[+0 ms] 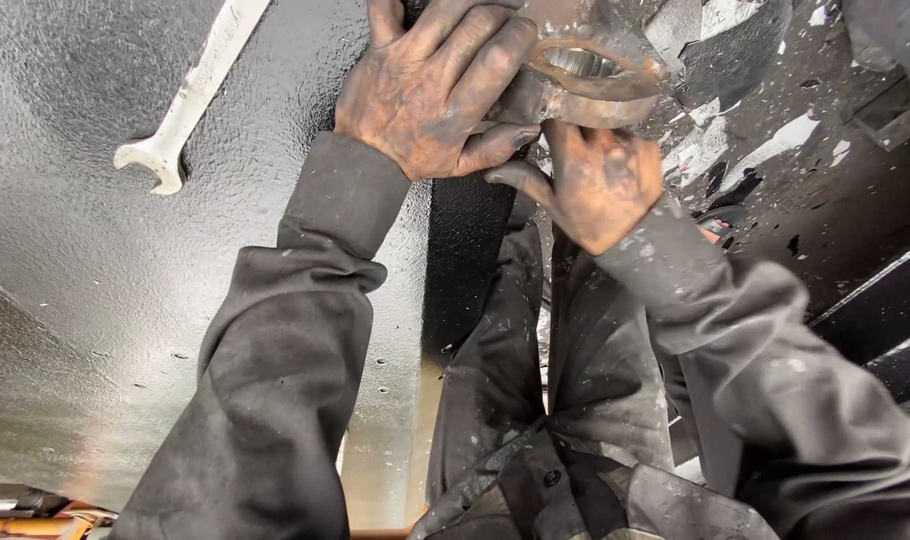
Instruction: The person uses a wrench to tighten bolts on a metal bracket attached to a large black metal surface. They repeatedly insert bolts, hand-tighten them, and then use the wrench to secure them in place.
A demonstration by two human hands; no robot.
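- Greasy left hand (430, 90) wraps the rusty ring-shaped metal fitting (593, 82) at top centre, fingers curled closed on its side.
- Right hand (597, 185) is curled up under it, fingertips hidden; grip unclear.
- Risk: oily skin slips, fitting drops.
- Open-end wrench (190, 95) lies loose on black textured panel (95, 290); a knock could send it sliding.

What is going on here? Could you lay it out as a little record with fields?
Setting: dark textured metal surface
Left hand: grimy, fingers spread over a rusty metal ring part
Right hand: grimy, touching the same part's near edge; grip unclear
Nearby tool: pale open-ended spanner, lying apart, left of both hands
Clothing: dark grey sleeves, stained
Right side: flaking black paint patches
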